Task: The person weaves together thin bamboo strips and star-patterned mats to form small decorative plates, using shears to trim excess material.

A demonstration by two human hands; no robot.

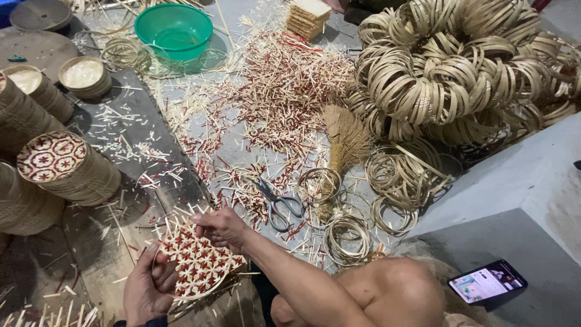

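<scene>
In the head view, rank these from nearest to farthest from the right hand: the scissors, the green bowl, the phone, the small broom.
From the right hand, which rests on the woven red-and-white disc:
1. Scissors, on the floor just to its right.
2. Small broom, farther up and right, beside the loose rings.
3. Green bowl at the top and phone at the lower right: too close to call.

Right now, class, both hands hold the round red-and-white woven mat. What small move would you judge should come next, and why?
Probably reach the right hand for the scissors. Loose strip ends stick out past the rim of the woven mat, which the left hand steadies, and the scissors lie close by among cut scraps.
</scene>
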